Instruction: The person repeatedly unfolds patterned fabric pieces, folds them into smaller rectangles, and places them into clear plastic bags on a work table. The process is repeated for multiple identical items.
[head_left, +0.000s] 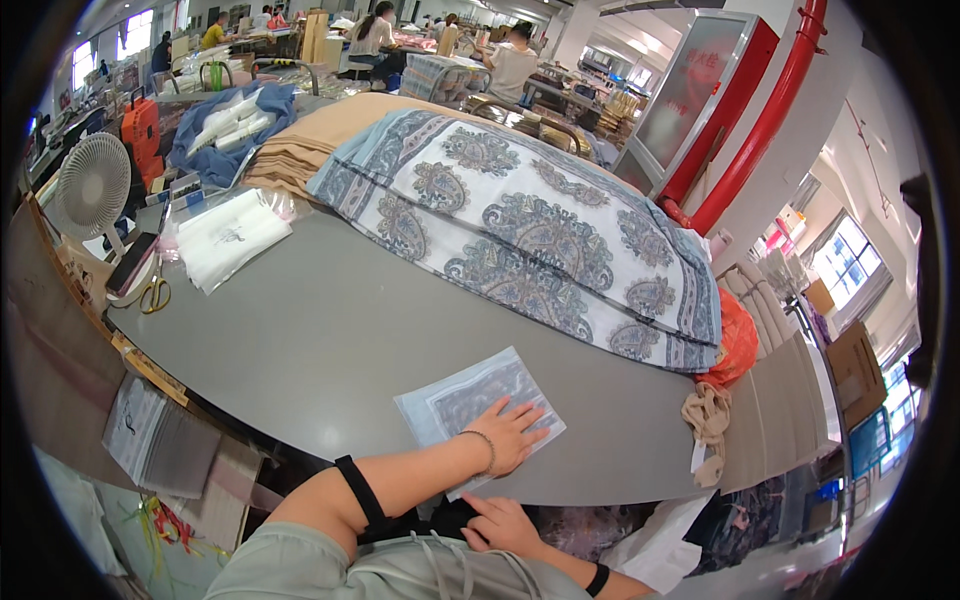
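A folded blue paisley cloth in a clear plastic bag (469, 401) lies flat on the grey table (322, 337) in front of me. My left hand (510, 436) rests on its right part with the palm down and the fingers spread. At the table's near edge, by the bag's lower end, is my right hand (501, 523), its fingers partly bent; whether it pinches the bag's edge cannot be told. Beyond them a pile of paisley-printed cloths (525, 232) in white and blue covers the far side of the table.
White printed bags (229, 236), yellow-handled scissors (155, 295), a phone (132, 264) and a white fan (94, 184) are at the left. Tan folded cloths (289, 157) lie beside the paisley pile. An orange-red bag (739, 337) and a beige cloth (706, 412) sit at the right edge. Several people work far behind.
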